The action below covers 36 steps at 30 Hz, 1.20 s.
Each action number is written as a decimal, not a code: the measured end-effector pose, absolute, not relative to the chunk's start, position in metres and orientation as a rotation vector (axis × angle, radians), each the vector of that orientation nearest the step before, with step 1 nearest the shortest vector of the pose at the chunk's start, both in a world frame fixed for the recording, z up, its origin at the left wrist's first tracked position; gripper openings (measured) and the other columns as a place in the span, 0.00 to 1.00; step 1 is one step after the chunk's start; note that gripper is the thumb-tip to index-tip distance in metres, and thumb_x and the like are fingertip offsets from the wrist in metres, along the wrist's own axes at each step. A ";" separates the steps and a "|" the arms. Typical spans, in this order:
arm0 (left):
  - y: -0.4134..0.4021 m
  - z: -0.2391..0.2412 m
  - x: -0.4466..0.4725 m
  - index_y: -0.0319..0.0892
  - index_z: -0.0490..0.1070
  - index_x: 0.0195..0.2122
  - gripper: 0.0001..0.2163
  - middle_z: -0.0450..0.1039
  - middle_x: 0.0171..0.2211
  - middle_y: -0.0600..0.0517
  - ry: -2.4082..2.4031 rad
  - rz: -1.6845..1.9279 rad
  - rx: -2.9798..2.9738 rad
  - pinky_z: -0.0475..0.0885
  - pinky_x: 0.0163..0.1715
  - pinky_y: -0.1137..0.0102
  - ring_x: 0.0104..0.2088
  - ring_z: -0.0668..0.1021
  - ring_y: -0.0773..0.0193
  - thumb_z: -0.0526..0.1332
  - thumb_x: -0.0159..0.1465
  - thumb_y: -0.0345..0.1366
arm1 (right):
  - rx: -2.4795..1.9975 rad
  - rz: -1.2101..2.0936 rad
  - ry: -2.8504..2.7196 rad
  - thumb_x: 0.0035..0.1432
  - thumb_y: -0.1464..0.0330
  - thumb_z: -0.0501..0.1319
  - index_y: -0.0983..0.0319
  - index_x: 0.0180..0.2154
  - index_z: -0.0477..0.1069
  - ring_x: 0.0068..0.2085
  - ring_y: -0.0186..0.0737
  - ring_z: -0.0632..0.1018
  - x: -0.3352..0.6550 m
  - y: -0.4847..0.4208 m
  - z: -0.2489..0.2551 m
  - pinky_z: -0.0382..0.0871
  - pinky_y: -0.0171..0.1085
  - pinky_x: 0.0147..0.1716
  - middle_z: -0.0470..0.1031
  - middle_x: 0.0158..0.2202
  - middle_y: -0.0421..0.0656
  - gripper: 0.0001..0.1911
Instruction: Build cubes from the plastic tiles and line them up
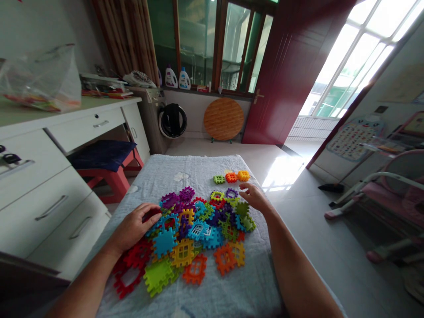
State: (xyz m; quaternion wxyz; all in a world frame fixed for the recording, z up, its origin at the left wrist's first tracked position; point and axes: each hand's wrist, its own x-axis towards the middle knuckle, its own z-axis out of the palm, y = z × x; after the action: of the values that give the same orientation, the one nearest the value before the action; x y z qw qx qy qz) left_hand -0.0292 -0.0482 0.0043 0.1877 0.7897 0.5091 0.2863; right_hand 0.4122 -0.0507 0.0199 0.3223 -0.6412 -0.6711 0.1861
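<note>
Heap of bright, notched plastic tiles (pixel 195 229) sits on a pale blue-grey patterned cloth (pixel 238 296); left hand (pixel 135 224) is at its left edge (can't tell if that grip has anything), right hand (pixel 254 197) is loosely open, empty-looking, near the green, red-orange and yellow-orange plastic blocks (pixel 231 177). Looks like the picking-through stage to me, so next calls for pinching one loose tile cleanly.

I view grey-blue cloth-covered surface (pixel 198 176) | plastic pieces (pixel 198 229) heaped between left hand (pixel 135 224) and right hand (pixel 255 196) | 3 small blocks (pixel 231 177) beyond right
</note>
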 end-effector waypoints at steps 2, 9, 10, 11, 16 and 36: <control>-0.048 0.004 -0.029 0.43 0.74 0.42 0.19 0.76 0.44 0.48 1.432 0.802 2.220 0.72 0.49 0.65 0.45 0.77 0.56 0.57 0.60 0.53 | -1.722 0.488 -1.827 0.55 0.63 0.59 0.62 0.34 0.73 0.29 0.34 0.72 0.419 -0.055 0.028 0.66 0.34 0.30 0.75 0.31 0.42 0.09; -0.049 0.006 -0.027 0.44 0.74 0.42 0.19 0.76 0.43 0.48 1.432 0.809 2.242 0.72 0.49 0.64 0.45 0.77 0.56 0.57 0.60 0.53 | -1.760 0.570 -2.108 0.42 0.68 0.68 0.62 0.34 0.72 0.30 0.32 0.70 0.423 -0.061 0.029 0.63 0.31 0.28 0.73 0.33 0.40 0.14; -0.049 0.006 -0.027 0.44 0.74 0.42 0.19 0.76 0.44 0.48 1.432 0.809 2.241 0.72 0.49 0.64 0.45 0.77 0.56 0.57 0.60 0.53 | -1.776 0.536 -2.128 0.40 0.70 0.68 0.62 0.35 0.71 0.30 0.33 0.70 0.421 -0.061 0.027 0.62 0.31 0.29 0.72 0.33 0.40 0.15; -0.049 0.006 -0.027 0.44 0.74 0.42 0.19 0.76 0.44 0.48 1.431 0.808 2.238 0.72 0.49 0.64 0.45 0.77 0.56 0.57 0.60 0.53 | -1.791 0.528 -2.136 0.40 0.71 0.68 0.62 0.35 0.71 0.30 0.33 0.69 0.420 -0.060 0.025 0.62 0.31 0.29 0.72 0.32 0.39 0.16; -0.049 0.006 -0.028 0.43 0.74 0.42 0.19 0.76 0.44 0.47 1.428 0.804 2.235 0.72 0.49 0.64 0.45 0.77 0.56 0.57 0.60 0.53 | -1.758 0.780 -2.017 0.42 0.71 0.66 0.62 0.38 0.69 0.25 0.30 0.65 0.426 -0.061 0.025 0.55 0.30 0.23 0.66 0.24 0.33 0.17; -0.049 0.007 -0.026 0.43 0.75 0.41 0.20 0.76 0.43 0.46 1.419 0.809 2.249 0.72 0.49 0.63 0.44 0.77 0.55 0.57 0.60 0.54 | -1.897 0.332 -2.007 0.47 0.68 0.64 0.62 0.29 0.73 0.31 0.34 0.71 0.438 -0.062 0.031 0.64 0.33 0.33 0.71 0.32 0.41 0.05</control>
State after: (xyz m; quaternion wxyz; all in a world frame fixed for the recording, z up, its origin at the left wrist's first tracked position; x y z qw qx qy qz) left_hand -0.0264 -0.0491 0.0070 0.1799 0.7960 0.5022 0.2861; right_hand 0.4375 -0.0624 0.0314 0.1789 -0.6711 -0.7098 0.1175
